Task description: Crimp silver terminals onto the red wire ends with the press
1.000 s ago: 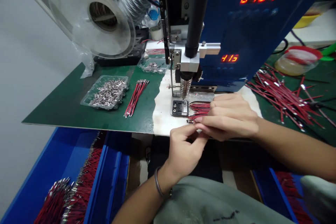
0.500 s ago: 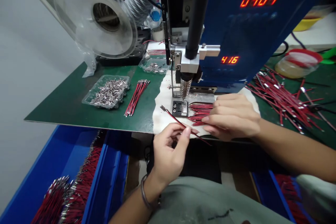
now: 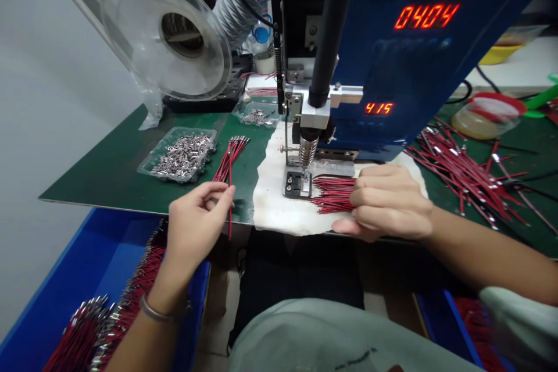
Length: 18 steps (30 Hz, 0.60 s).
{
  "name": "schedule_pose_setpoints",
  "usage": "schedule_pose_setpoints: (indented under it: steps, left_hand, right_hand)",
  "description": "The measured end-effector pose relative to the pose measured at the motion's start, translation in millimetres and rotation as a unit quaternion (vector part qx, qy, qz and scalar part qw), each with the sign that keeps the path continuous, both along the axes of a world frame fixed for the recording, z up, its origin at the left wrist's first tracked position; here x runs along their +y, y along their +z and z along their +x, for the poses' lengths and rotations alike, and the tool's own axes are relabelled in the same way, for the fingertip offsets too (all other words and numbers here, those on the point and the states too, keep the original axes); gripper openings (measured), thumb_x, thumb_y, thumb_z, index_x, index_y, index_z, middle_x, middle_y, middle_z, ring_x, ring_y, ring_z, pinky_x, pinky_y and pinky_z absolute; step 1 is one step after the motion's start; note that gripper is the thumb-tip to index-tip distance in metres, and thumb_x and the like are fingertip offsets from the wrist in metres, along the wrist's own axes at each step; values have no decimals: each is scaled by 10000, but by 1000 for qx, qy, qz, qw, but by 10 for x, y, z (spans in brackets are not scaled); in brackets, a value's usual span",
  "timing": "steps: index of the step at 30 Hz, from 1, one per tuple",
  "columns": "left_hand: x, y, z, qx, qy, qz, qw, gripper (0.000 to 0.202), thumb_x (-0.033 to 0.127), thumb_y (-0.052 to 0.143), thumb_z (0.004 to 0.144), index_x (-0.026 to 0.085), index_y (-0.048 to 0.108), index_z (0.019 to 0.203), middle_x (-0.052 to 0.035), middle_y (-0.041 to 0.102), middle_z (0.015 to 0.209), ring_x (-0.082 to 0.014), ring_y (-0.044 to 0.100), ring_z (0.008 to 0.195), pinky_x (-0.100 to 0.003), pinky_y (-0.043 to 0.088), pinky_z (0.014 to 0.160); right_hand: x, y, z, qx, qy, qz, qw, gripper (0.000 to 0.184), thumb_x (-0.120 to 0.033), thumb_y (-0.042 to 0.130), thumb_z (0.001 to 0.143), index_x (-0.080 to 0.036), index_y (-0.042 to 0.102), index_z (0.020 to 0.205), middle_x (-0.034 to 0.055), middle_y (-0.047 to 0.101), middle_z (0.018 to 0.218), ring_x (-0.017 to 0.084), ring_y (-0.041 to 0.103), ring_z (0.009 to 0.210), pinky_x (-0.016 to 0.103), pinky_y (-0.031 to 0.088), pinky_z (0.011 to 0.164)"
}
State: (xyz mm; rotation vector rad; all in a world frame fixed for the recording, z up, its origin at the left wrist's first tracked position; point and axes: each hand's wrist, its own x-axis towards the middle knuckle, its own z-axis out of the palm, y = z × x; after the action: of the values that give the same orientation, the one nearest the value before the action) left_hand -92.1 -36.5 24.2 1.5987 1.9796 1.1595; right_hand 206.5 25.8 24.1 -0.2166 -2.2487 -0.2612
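Between thumb and fingers my left hand (image 3: 203, 215) pinches a red-and-black wire lead (image 3: 230, 177). It stands over a small bundle of finished leads (image 3: 239, 144) with metal ends on the green bench. My right hand (image 3: 390, 202) is closed over a row of red and black wires (image 3: 333, 195), their tips pointing left toward a small black fixture (image 3: 298, 183). Directly above that fixture is the spring-wrapped tip (image 3: 308, 150) of the soldering machine (image 3: 392, 70). White paper (image 3: 279, 215) lies beneath the wires.
A clear tray of metal terminals (image 3: 185, 154) is on the left, a smaller one (image 3: 257, 113) behind it. Loose leads (image 3: 466, 168) are piled at right near a red-lidded jar (image 3: 488, 113). Blue bins (image 3: 117, 256) below hold more wires. A large spool (image 3: 165, 35) stands at back left.
My left hand has moved left with the wire lead, from in front of the fixture to the bundle. My right hand remains on the row of wires. The lower display changed from 416 to 415.
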Motion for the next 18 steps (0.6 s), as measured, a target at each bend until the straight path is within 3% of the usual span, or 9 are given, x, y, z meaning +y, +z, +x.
schedule_pose_setpoints:
  steps: [3, 8, 13, 18]
  left_hand:
    - [155, 103, -103, 141, 19, 2, 990, 263, 439, 657, 812, 200, 742, 884, -36, 721, 729, -198, 659, 677, -292, 460, 665]
    - [438, 237, -106, 355, 51, -41, 933, 336, 442, 530, 864, 224, 757, 983, -92, 746, 832, -343, 681, 824, -372, 416, 643]
    - [663, 276, -37, 445, 53, -81, 890, 421, 456, 449, 880, 208, 745, 1048, -167, 725, 853, -368, 661, 802, -382, 393, 608]
    - [792, 246, 23, 477, 28, -120, 870, 443, 429, 391, 887, 185, 738, 1015, -179, 724, 886, -358, 665, 824, -378, 403, 635]
  right_hand:
    - [13, 13, -25, 60, 67, 98, 991, 218, -363, 747, 787, -239, 569, 761, -70, 494, 481, 98, 433, 389, 292, 305, 384]
    - [-12, 68, -67, 52, 65, 102, 991, 180, -340, 737, 795, -203, 621, 805, -59, 506, 495, 101, 473, 418, 282, 324, 386]
    - [-35, 33, -69, 49, 74, 92, 992, 192, -349, 759, 773, -204, 636, 803, -59, 477, 508, 107, 469, 444, 285, 325, 396]
    - [-54, 11, -68, 31, 92, 75, 992, 239, -402, 751, 761, -193, 647, 811, -48, 462, 526, 123, 466, 458, 302, 317, 406]
